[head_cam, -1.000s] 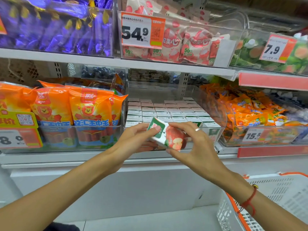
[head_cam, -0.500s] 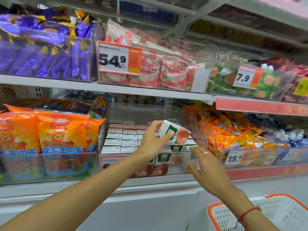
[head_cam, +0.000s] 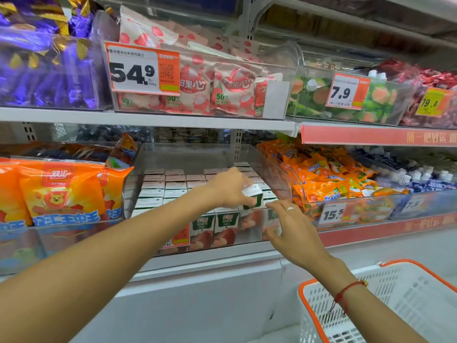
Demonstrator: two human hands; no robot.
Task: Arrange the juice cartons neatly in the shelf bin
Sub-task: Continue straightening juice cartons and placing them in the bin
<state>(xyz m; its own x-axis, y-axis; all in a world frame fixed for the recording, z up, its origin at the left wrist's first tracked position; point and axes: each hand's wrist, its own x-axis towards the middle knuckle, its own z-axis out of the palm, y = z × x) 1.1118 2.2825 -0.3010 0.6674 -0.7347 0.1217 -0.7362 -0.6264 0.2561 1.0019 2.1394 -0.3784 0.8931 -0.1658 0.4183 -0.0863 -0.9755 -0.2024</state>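
where the head camera looks at the middle shelf, the left hand (head_cam: 228, 188) reaches over the front wall of the clear shelf bin (head_cam: 210, 154) and grips a small juice carton (head_cam: 252, 196), fingers curled round it. the carton is white on top with a dark green band lower down, tilted, and sits at the front right part of the bin, just above the packed rows of cartons (head_cam: 168, 188), whose white and pale tops show in neat lines running to the back. through the bin's front wall the standing cartons show green labels reading 100% and red apple pictures. the right hand (head_cam: 294, 231) lies just beside the carton, at the bin's front right corner, fingers straight and relaxed, grasping nothing; a ring sits on one finger and a red cord circles the wrist. orange snack bags (head_cam: 61, 191) fill the bin to the left, and orange packets (head_cam: 329, 169) the one to the right. a white basket (head_cam: 385, 305) with an orange rim stands at lower right.
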